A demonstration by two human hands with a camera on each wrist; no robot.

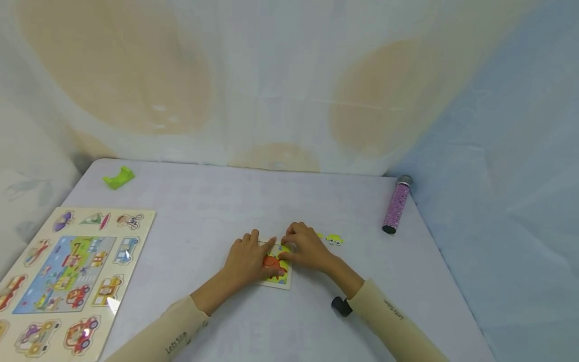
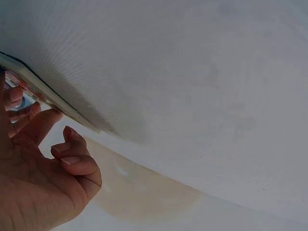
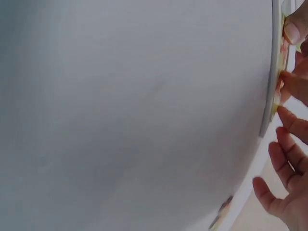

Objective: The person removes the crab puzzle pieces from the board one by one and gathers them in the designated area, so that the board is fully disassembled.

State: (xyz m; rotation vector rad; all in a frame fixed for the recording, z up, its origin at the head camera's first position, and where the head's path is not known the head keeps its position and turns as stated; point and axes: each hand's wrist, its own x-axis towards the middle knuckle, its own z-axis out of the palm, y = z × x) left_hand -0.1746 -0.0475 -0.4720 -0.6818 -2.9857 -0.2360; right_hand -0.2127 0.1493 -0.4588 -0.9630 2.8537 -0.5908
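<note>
A small square puzzle board (image 1: pixel 275 284) with a red crab-like picture on yellow lies on the table in the head view. My left hand (image 1: pixel 246 259) rests over its left side, fingers spread and thumb lying across the picture. At the upper right of the board, my right hand (image 1: pixel 309 248) touches the picture with thumb and fingertips. In the left wrist view, the fingertips meet the edge of the board (image 2: pixel 57 103), with other fingers loosely bent. Fingertips also press on the board (image 3: pixel 274 82) in the right wrist view. Both hands partly hide the picture.
Small yellow-green pieces (image 1: pixel 334 239) with printed eyes lie right of the right hand. A large vehicle puzzle board (image 1: pixel 131 216) covers the left side. Also present are a green curved piece (image 1: pixel 119 178), a purple glitter tube (image 1: pixel 396 207) and a black cylinder (image 1: pixel 341 306) beside the right sleeve.
</note>
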